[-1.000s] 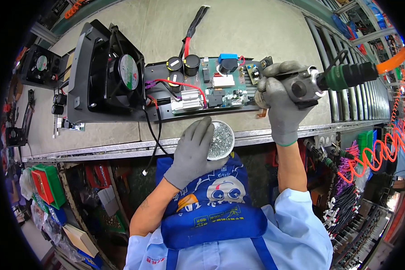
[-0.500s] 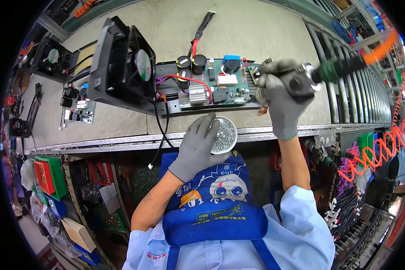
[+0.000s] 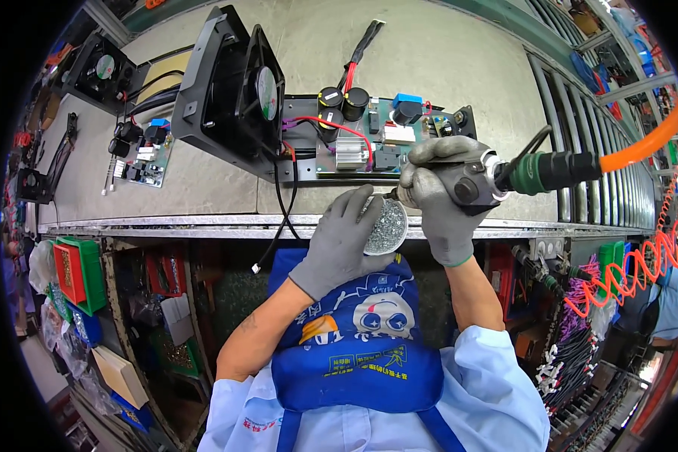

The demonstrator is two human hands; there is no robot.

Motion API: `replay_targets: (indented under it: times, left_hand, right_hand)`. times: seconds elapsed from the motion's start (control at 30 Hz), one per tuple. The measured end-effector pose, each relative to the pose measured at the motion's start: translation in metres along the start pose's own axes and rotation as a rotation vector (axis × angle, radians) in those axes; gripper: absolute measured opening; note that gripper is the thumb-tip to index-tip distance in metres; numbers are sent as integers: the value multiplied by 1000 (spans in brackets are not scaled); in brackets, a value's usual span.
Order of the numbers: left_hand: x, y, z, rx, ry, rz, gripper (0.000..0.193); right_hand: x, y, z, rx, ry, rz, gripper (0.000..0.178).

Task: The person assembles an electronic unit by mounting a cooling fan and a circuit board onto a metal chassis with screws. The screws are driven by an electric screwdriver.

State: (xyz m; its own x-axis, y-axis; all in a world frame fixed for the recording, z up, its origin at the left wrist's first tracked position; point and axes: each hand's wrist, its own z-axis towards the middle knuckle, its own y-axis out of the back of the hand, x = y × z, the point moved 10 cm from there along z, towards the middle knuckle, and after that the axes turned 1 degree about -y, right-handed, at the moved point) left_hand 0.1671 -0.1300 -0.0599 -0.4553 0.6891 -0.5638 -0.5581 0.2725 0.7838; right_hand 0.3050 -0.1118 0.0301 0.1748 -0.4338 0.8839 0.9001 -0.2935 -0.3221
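Note:
In a grey glove, my left hand (image 3: 340, 242) grips a round white cup of small silvery screws (image 3: 388, 227) at the bench edge. My right hand (image 3: 446, 197), gloved as well, is closed around a dark pneumatic screwdriver (image 3: 471, 183) with a green and black hose fitting. The tool's tip is down at the cup's upper rim; whether a screw is on it I cannot tell. Beyond both hands lies a green circuit board (image 3: 388, 139) on a black metal chassis. A black cooling fan (image 3: 260, 94) stands upright at the chassis's left end.
A second fan unit (image 3: 102, 66) and another circuit board (image 3: 145, 160) lie at the left on the bench. An orange air hose (image 3: 648, 143) runs off to the right above metal rollers (image 3: 591, 128). Two dark wires hang over the front edge. Red and green bins (image 3: 83, 275) sit below.
My right hand has brought the screwdriver from the board's right end down and left to the cup. My left hand still holds the cup. The whole view has shifted slightly.

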Motion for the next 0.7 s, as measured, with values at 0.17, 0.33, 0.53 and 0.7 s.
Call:
replay_targets:
  times: [0.17, 0.33, 0.53, 0.7]
  left_hand:
    - [-2, 1, -4, -43, -35, 20, 82]
    - [-2, 1, -4, -58, -55, -11, 77]
    - [1, 1, -4, -69, -49, -14, 77]
    - [4, 1, -6, -69, -34, -37, 78]
  right_hand:
    - [-4, -2, -4, 110, 59, -137, 39]
    - [-13, -7, -8, 144, 34, -115, 38]
    - [-23, -12, -9, 194, 68, -229, 38]
    - [-32, -16, -6, 121, -41, -64, 27]
